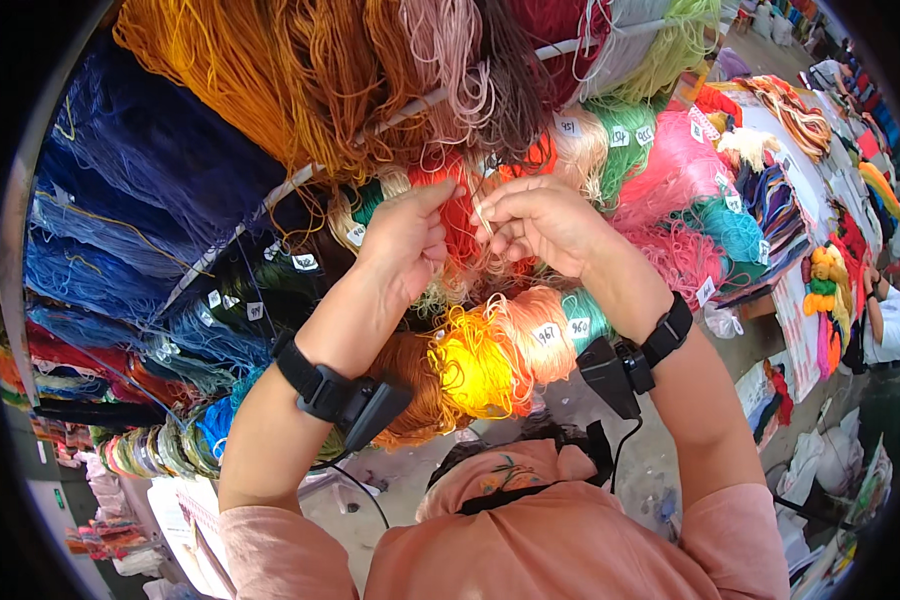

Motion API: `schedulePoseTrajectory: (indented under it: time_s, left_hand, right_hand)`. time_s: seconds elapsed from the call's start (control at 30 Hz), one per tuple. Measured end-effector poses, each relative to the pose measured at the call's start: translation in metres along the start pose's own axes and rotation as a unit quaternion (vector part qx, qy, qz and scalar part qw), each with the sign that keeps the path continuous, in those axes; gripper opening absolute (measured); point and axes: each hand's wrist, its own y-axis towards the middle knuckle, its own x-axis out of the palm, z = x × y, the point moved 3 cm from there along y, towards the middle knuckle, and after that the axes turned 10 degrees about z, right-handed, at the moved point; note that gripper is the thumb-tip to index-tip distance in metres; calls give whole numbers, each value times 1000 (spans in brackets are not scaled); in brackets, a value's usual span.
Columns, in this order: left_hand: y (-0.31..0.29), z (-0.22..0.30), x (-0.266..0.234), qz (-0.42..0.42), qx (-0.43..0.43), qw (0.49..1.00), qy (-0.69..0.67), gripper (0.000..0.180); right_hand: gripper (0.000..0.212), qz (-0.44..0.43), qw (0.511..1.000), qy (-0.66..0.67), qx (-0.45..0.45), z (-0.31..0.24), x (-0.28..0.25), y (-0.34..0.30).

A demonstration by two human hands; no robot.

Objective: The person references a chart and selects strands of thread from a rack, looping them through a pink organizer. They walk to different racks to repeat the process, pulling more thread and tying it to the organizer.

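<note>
Both my hands are raised in front of hanging skeins of thread, level with each other and a short gap apart. My right hand pinches a thin pale thread that runs down past its fingertips. My left hand is closed, thumb and forefinger together; whatever it grips is too fine to make out. Behind and between the hands hangs a red-orange skein. Yellow thread and peach thread bundles lie just below, the peach one bearing a white paper tag.
A white rail slants above, draped with orange skeins. Dark blue skeins hang at left. Pink thread and green thread bundles with tags sit to the right, near a table of coloured yarn. Another person is at far right.
</note>
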Motion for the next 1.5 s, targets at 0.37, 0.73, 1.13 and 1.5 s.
schedulePoseTrajectory:
  time_s: [0.37, 0.73, 1.13, 1.5]
  left_hand:
    - [-10, -5, 4, -66, 38, 997, 18, 8]
    - [-8, -11, 5, -76, 53, 996, -1, 6]
    - [-113, 29, -136, -87, 131, 980, -118, 18]
    - [-449, 7, -647, 616, 360, 665, 220, 26]
  right_hand:
    - [12, -13, 999, -47, 20, -1, 5, -5]
    - [10, -16, 999, -44, 21, -2, 3, -5]
    - [17, 0, 995, -88, -40, 5, -1, 6]
    - [15, 85, 978, -113, -154, 5, 1, 12]
